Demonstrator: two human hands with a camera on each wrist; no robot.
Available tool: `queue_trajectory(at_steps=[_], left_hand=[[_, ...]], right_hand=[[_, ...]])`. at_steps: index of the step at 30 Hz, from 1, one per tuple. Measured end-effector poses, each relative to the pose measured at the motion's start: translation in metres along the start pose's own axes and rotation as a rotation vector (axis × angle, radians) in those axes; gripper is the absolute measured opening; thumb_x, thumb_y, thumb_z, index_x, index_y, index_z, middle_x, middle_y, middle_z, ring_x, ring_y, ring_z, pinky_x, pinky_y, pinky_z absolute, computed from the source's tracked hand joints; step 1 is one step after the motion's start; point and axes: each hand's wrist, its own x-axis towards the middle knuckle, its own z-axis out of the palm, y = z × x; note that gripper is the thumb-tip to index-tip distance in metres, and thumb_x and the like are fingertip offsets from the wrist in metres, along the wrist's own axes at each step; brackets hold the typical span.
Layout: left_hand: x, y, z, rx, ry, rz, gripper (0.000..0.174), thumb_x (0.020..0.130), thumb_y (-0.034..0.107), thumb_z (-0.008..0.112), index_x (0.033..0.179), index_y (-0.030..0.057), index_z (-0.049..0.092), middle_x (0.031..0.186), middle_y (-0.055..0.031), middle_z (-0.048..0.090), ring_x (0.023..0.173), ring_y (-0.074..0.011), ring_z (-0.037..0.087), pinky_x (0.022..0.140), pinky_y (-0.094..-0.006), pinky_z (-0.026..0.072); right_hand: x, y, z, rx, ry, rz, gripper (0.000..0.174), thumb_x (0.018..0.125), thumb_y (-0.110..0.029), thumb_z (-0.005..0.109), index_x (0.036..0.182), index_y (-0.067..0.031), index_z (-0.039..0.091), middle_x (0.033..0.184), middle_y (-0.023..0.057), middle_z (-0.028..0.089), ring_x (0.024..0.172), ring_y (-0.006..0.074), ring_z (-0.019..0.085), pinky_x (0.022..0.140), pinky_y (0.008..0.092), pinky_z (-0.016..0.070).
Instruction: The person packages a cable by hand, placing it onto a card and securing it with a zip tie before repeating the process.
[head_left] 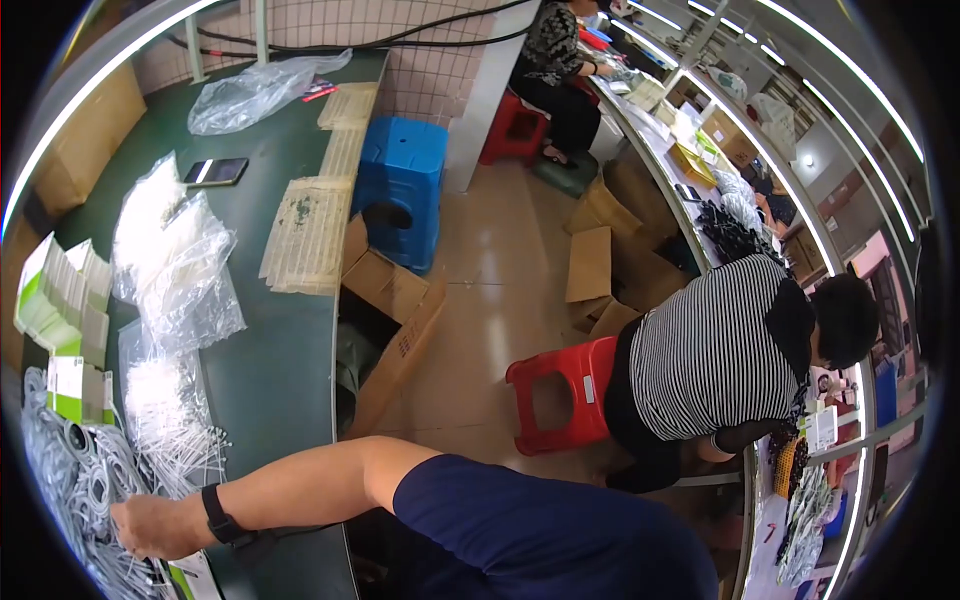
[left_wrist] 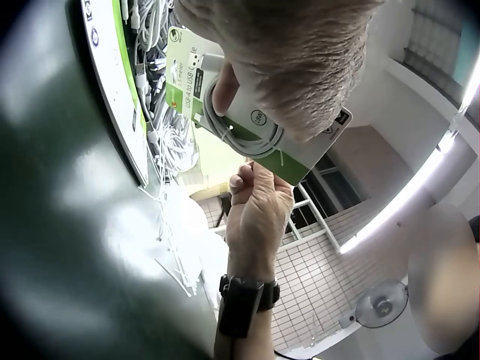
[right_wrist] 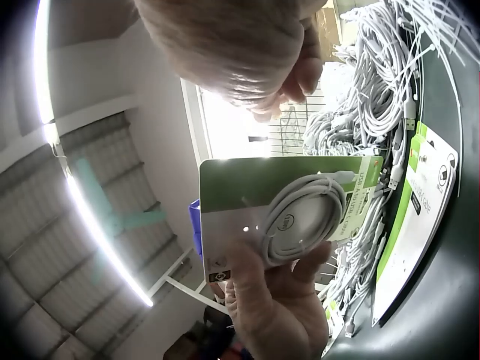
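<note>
In the left wrist view my left hand [left_wrist: 292, 60] grips a green-and-white card [left_wrist: 300, 161], one finger pressing on the coiled white USB cable [left_wrist: 244, 142] that lies against its printed face. The right wrist view shows the same left hand [right_wrist: 281, 307] from below, thumb on the card [right_wrist: 232, 187] and cable coil [right_wrist: 304, 217]. Close by, my right hand [right_wrist: 232, 52] has its fingers curled in; what they may hold cannot be told. From the head view only the right hand [head_left: 160, 527] is seen, over a heap of grey-white cables [head_left: 95, 480]; the left is out of frame.
Beside the cables lie white zip ties [head_left: 180, 440], clear plastic bags [head_left: 185, 260] and stacked green-white cards [head_left: 65, 300]. A phone [head_left: 216, 172] rests farther along the green table [head_left: 270, 370]. Cardboard boxes, a blue stool [head_left: 400, 190] and a seated person [head_left: 710, 350] are to the right.
</note>
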Motion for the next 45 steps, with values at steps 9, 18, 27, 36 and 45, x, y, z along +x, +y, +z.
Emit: queue_trajectory(at_steps=[9, 18, 27, 36, 45], left_hand=[[-0.037, -0.021, -0.042, -0.098, -0.007, -0.109, 0.014, 0.096, 0.003, 0.071, 0.108, -0.0040, 0.074, 0.115, -0.0229, 0.077, 0.112, -0.0383, 0.074, 0.101, -0.0456, 0.0563], [-0.053, -0.023, -0.048, -0.124, 0.091, -0.036, 0.021, 0.086, 0.002, 0.084, 0.099, 0.0005, 0.067, 0.108, -0.0190, 0.078, 0.107, -0.0382, 0.077, 0.094, -0.0451, 0.0599], [-0.068, -0.033, -0.051, -0.162, 0.134, -0.035, 0.035, 0.075, 0.005, 0.093, 0.087, 0.0034, 0.060, 0.104, -0.0154, 0.078, 0.103, -0.0367, 0.078, 0.088, -0.0418, 0.0633], [-0.066, -0.029, -0.056, -0.153, 0.173, -0.010, 0.036, 0.074, 0.009, 0.095, 0.085, 0.0044, 0.061, 0.101, -0.0137, 0.079, 0.101, -0.0332, 0.079, 0.083, -0.0393, 0.0651], [-0.067, -0.030, -0.056, -0.129, 0.166, 0.007, 0.036, 0.074, 0.013, 0.095, 0.084, 0.0047, 0.062, 0.099, -0.0136, 0.079, 0.101, -0.0328, 0.079, 0.083, -0.0388, 0.0654]], right_hand=[[0.007, -0.065, -0.061, 0.369, 0.154, -0.176, 0.019, 0.089, 0.005, 0.074, 0.106, -0.0033, 0.076, 0.095, 0.0135, 0.070, 0.082, 0.0291, 0.071, 0.070, 0.0372, 0.0567], [0.005, -0.103, -0.063, 0.401, -0.062, -0.200, 0.025, 0.086, 0.011, 0.077, 0.106, -0.0030, 0.078, 0.099, 0.0144, 0.074, 0.086, 0.0220, 0.075, 0.073, 0.0313, 0.0615], [-0.006, -0.105, -0.046, 0.441, -0.197, -0.167, 0.024, 0.086, 0.011, 0.078, 0.106, -0.0017, 0.076, 0.098, 0.0153, 0.075, 0.085, 0.0222, 0.075, 0.071, 0.0314, 0.0607], [-0.013, -0.124, -0.042, 0.496, -0.250, -0.172, 0.025, 0.084, 0.008, 0.084, 0.104, -0.0030, 0.074, 0.095, 0.0169, 0.076, 0.078, 0.0211, 0.074, 0.066, 0.0302, 0.0560], [-0.015, -0.125, -0.039, 0.468, -0.299, -0.185, 0.027, 0.082, 0.007, 0.086, 0.104, -0.0049, 0.074, 0.095, 0.0167, 0.078, 0.077, 0.0203, 0.074, 0.065, 0.0299, 0.0563]])
